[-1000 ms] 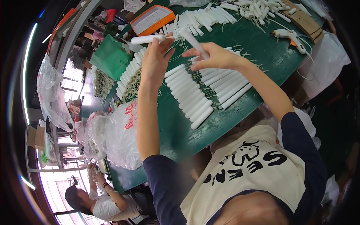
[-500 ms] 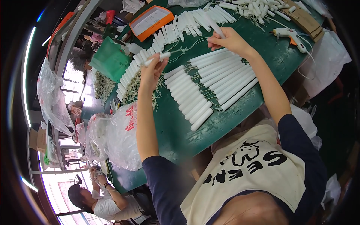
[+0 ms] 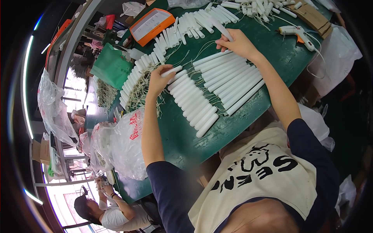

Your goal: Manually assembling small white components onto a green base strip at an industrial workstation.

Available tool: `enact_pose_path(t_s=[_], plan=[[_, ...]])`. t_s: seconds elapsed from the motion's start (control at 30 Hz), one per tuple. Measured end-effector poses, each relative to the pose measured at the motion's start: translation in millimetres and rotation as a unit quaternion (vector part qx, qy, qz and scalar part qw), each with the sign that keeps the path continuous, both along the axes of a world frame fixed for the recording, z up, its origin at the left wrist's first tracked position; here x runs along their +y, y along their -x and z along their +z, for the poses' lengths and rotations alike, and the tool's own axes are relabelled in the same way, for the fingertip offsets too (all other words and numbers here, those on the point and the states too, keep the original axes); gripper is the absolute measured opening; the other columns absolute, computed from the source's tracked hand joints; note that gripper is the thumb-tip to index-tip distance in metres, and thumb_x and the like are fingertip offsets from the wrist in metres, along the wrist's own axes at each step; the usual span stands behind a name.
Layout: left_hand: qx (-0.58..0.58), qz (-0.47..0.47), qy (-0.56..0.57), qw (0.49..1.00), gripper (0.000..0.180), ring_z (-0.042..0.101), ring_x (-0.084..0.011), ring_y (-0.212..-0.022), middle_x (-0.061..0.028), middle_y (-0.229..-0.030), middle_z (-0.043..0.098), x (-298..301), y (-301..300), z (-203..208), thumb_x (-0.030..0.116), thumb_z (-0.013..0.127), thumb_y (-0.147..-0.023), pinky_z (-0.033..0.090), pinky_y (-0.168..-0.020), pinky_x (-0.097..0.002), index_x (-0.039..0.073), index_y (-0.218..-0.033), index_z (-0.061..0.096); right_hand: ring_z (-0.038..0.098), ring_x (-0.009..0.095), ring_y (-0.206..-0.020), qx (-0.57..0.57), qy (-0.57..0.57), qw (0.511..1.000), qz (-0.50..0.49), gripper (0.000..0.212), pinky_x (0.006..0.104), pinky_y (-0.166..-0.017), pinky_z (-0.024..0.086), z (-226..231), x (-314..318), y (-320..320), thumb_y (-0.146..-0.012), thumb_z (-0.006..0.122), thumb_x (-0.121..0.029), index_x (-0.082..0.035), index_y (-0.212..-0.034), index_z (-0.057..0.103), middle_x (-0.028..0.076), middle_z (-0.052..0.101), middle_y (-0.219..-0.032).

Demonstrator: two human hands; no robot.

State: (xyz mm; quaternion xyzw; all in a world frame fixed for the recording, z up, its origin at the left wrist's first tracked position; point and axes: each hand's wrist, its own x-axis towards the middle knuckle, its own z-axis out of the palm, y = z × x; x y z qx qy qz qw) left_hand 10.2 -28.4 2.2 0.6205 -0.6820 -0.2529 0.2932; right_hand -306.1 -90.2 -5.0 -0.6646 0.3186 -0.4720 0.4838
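My left hand (image 3: 158, 82) grips a short white tube (image 3: 173, 71) between thumb and fingers, just above the far end of a column of short white tubes (image 3: 191, 100). In my right hand (image 3: 241, 46) is a longer white tube (image 3: 220, 27), tilted up and away. Below that hand lies a row of long white tubes (image 3: 232, 79), side by side on the green table (image 3: 182, 139). Thin pale strings (image 3: 211, 95) run between the short and the long tubes. A loose string also stretches between my hands.
More white tubes (image 3: 190, 24) form a curved row behind, near an orange box (image 3: 152, 26). Cut strings (image 3: 140, 90) and a plastic bag (image 3: 128, 143) lie at left. A glue gun (image 3: 297, 34) rests far right. Another person (image 3: 110, 211) works at lower left.
My left hand has come nearer and slightly right, bringing the short tube down to the far end of the short column. My right hand has hardly moved and keeps the long tube.
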Motion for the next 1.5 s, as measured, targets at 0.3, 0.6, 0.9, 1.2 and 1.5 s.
enact_pose_path(t_s=[0.3,0.6,0.9,1.2,1.5], plan=[[0.019,-0.043,-0.034,0.998,0.024,0.06,-0.0127,-0.086,-0.0078,-0.094,0.065,-7.2,-5.2,-9.3,0.009,0.061,-0.082,0.047,-0.076,-0.0245,-0.002,-0.103,0.06,0.06,0.012,-0.059,0.027,0.025,0.999,-0.032,0.022,0.0261,-0.057,0.047,-2.0,0.1,1.4,-0.082,0.062,-0.014,-0.003,-0.07,0.047,0.007,0.064,-0.07],[-0.139,-0.085,0.112,0.98,0.025,0.059,-0.0197,-0.097,-0.0087,-0.104,0.064,-13.9,45.2,23.6,0.016,0.057,-0.086,0.043,-0.086,-0.0311,0.004,-0.108,0.06,0.059,0.012,-0.063,0.098,0.048,0.993,-0.05,0.021,0.0254,-0.06,0.048,4.3,6.1,3.9,-0.083,0.06,-0.009,-0.002,-0.071,0.045,0.007,0.061,-0.071],[-0.005,-0.139,0.074,0.987,0.028,0.062,-0.0125,-0.088,-0.0067,-0.092,0.067,-20.4,119.7,31.4,0.012,0.06,-0.085,0.045,-0.08,-0.0267,0.002,-0.111,0.058,0.062,0.014,-0.075,0.069,0.079,0.994,0.021,0.009,0.0261,-0.07,0.049,11.8,11.9,7.7,-0.085,0.055,-0.007,0.001,-0.08,0.054,0.008,0.063,-0.076],[0.11,-0.03,0.175,0.978,0.015,0.064,-0.0115,-0.07,-0.0075,-0.079,0.068,-28.5,97.4,21.8,0.009,0.062,-0.083,0.048,-0.067,-0.0213,-0.002,-0.092,0.066,0.059,0.021,-0.064,0.265,0.144,0.947,-0.113,0.036,0.0322,-0.059,0.046,12.0,8.0,19.9,-0.081,0.063,-0.036,-0.001,-0.078,0.055,0.01,0.059,-0.068],[0.018,0.011,0.231,0.973,0.018,0.064,-0.0108,-0.075,-0.0084,-0.082,0.068,-31.6,85.0,21.6,0.012,0.063,-0.084,0.049,-0.073,-0.0215,-0.003,-0.093,0.066,0.057,0.03,-0.064,0.371,0.182,0.899,-0.148,0.044,0.0376,-0.061,0.045,-0.6,5.2,22.9,-0.082,0.058,-0.046,-0.002,-0.08,0.06,0.014,0.058,-0.064]])
